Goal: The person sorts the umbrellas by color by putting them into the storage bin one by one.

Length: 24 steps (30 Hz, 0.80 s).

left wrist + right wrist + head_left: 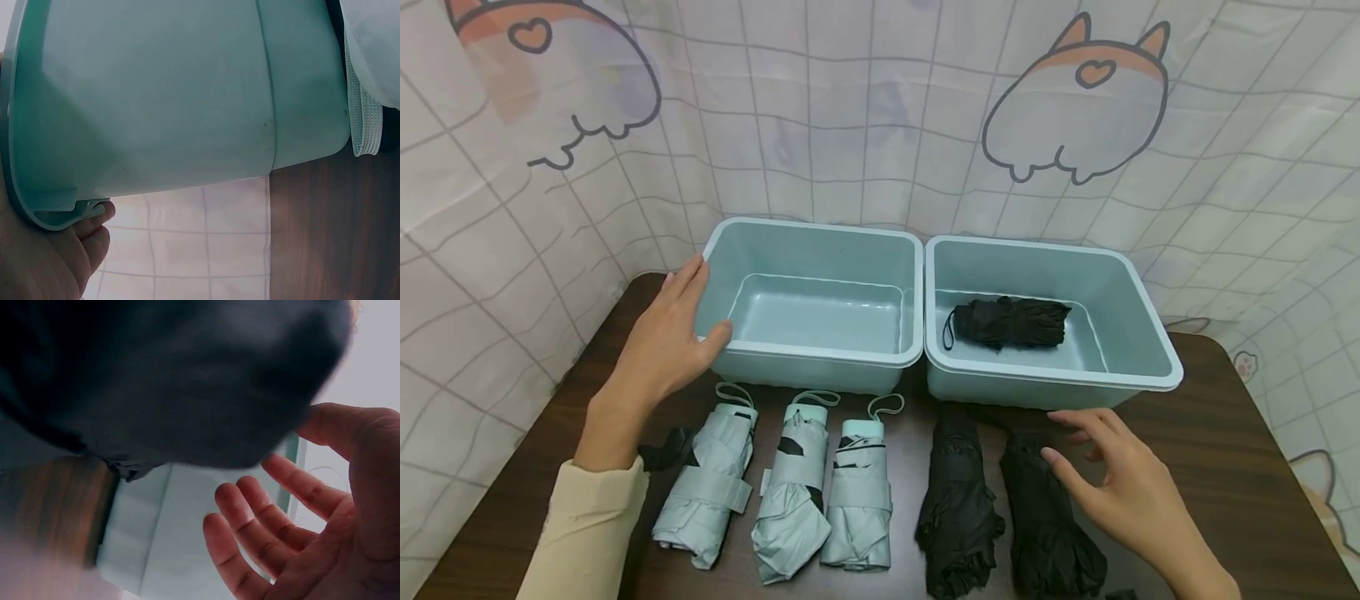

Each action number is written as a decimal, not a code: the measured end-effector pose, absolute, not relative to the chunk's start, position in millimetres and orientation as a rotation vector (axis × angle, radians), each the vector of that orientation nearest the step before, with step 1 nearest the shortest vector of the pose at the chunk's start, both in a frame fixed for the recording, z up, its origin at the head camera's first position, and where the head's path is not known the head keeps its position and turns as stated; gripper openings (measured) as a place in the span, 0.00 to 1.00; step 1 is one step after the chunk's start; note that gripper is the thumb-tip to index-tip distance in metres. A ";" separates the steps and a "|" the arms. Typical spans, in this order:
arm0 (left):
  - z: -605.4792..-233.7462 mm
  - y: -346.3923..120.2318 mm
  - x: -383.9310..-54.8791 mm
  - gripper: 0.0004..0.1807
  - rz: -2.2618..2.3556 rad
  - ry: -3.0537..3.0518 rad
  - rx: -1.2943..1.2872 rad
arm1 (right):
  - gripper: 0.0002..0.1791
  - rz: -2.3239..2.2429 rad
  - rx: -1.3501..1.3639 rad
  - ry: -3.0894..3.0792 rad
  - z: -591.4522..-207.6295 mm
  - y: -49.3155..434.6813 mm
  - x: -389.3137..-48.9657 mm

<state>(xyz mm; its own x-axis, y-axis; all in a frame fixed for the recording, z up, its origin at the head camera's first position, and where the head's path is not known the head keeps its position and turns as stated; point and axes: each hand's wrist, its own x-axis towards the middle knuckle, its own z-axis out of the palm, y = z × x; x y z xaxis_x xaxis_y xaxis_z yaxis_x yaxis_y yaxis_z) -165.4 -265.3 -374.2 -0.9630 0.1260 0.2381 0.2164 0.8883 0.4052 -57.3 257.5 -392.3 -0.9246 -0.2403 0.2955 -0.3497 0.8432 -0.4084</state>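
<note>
My left hand (pixel 666 337) rests at the front left corner of the left pale-green bin (pixel 816 358), fingers along its rim and thumb near the front edge. My right hand (pixel 1120 483), fingers spread and loosely bent, hovers over the right-hand black folded umbrella (pixel 1048 517); in the right wrist view, a blurred dark shape hides part of its fingertips. Beside that lies another black umbrella (pixel 958 508). Three pale-green folded umbrellas lie in a row: left (pixel 707 483), middle (pixel 793 492), right (pixel 857 496). One black umbrella (pixel 1011 322) lies inside the right bin (pixel 1045 387).
Both bins stand side by side at the back of the dark wooden table (pixel 1225 467). Behind them hangs a white grid-patterned curtain (pixel 850 108). Wrist loops of the pale umbrellas point toward the left bin.
</note>
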 end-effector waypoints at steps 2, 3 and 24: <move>-374.0 -265.2 -165.8 0.46 -0.646 -2.850 -0.264 | 0.25 0.680 0.438 -2.819 -394.8 257.7 -58.3; -373.9 -265.1 -165.9 0.46 -0.646 -2.851 -0.266 | 0.25 0.675 0.430 -2.843 -396.1 257.7 -59.0; -373.1 -265.7 -165.5 0.47 -0.627 -2.861 -0.257 | 0.46 0.562 0.241 -3.263 -410.6 251.0 -60.6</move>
